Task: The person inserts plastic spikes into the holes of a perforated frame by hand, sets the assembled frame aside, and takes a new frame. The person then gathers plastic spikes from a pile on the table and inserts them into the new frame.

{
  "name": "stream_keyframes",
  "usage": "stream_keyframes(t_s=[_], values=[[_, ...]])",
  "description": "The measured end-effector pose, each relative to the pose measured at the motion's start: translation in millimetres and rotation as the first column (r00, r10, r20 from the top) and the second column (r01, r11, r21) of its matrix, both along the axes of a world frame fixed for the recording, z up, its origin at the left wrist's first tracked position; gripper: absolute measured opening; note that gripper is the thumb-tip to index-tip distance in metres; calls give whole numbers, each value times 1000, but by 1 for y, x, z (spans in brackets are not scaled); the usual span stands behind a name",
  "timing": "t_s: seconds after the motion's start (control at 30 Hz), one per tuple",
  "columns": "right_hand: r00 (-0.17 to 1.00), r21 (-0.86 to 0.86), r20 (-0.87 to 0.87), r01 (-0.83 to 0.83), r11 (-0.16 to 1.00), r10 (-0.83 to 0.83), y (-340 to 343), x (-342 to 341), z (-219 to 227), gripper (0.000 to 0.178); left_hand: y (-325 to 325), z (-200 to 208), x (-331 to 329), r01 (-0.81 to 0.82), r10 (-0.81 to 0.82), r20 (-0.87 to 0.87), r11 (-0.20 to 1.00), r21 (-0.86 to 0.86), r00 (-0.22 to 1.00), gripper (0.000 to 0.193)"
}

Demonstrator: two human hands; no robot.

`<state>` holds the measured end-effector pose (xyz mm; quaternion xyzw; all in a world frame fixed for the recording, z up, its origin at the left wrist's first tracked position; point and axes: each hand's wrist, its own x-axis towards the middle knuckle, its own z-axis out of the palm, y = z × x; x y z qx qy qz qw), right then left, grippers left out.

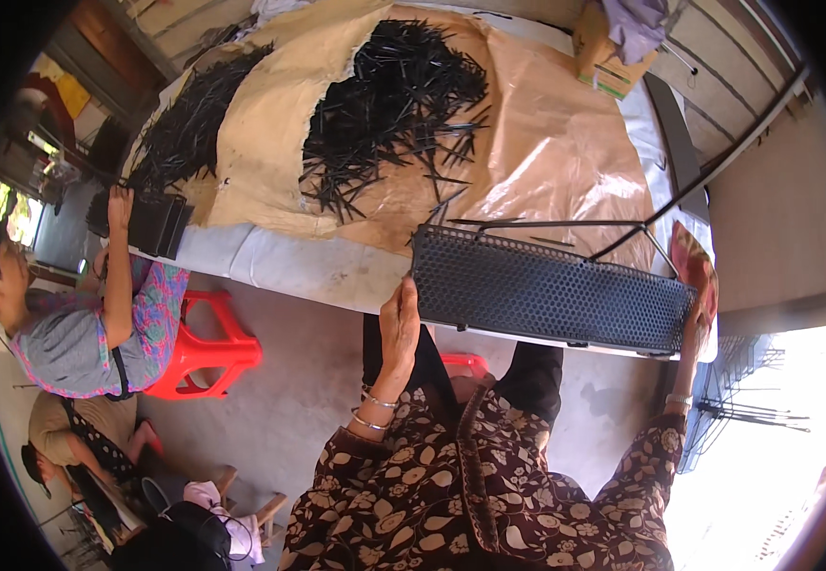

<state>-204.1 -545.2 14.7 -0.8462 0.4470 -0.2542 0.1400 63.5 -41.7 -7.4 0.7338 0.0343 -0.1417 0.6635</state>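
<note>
Hands grip opposite ends of a long black perforated metal panel (551, 290): left hand (399, 324) closed over its near-left corner, right hand (694, 319) clasping the far right end. Panel lies crosswise before the person, long axis left to right, over the table edge (280, 262), with loose thin black sticks (389, 105) heaped on tan paper (546, 143) beyond.
</note>
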Motion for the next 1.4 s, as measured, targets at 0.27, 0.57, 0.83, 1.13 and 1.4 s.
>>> stream_keyframes(t_s=[0.27,0.57,0.83,1.13,1.4], values=[[922,-259,-228,252,932,-312,15,6,-2,50,-2,-23,103,54,-162,465,970,237,870,32],[898,-157,-295,291,944,-326,38,19,10,63,-21,-32,160,160,-772,460,571,805,438,31],[841,-402,-360,250,881,-403,51,28,6,46,-31,-22,180,355,-863,208,394,847,461,17],[745,-393,-48,-627,673,666,269,172,92,19,-45,-7,190,549,-755,44,514,659,654,17],[498,-140,-405,-862,487,766,300,296,79,16,-41,2,182,276,-626,438,725,631,645,23]])
